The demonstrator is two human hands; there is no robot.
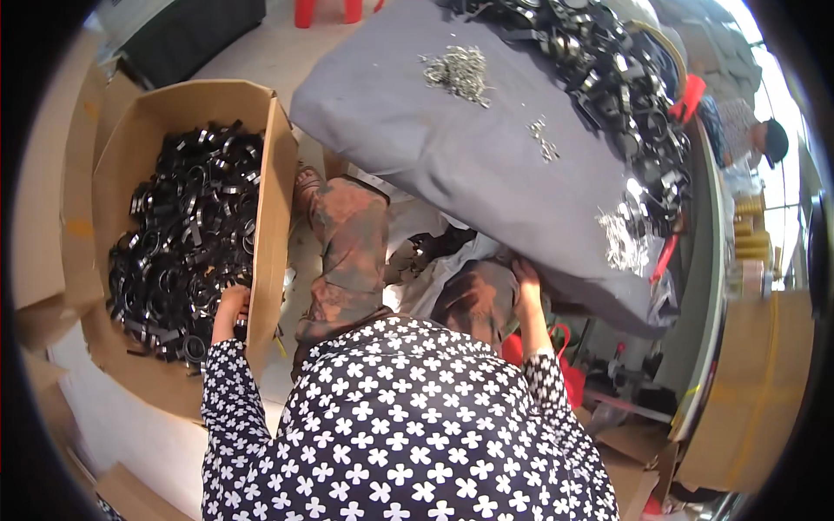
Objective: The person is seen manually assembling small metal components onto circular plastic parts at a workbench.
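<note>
At the left stands a tall cardboard box (pixel 272 217) holding a heap of black looped bands (pixel 187 217) with shiny metal parts. My left hand (pixel 232 306) reaches into it near the right wall, its fingers curled among the bands. Whatever lies in those fingers is too small and hidden to name. My right hand (pixel 526 282) rests beside my right knee, at the near edge of a table covered in grey cloth (pixel 382 113). Its fingers look stretched out, with nothing visible in them.
On the cloth lie small silver metal pieces (pixel 460 74) in several piles. More black bands (pixel 608 78) are heaped along the table's far right side. A red bag (pixel 569 373) hangs below the table. Cardboard boxes (pixel 747 391) stand at right, and another person (pixel 738 130) is beyond.
</note>
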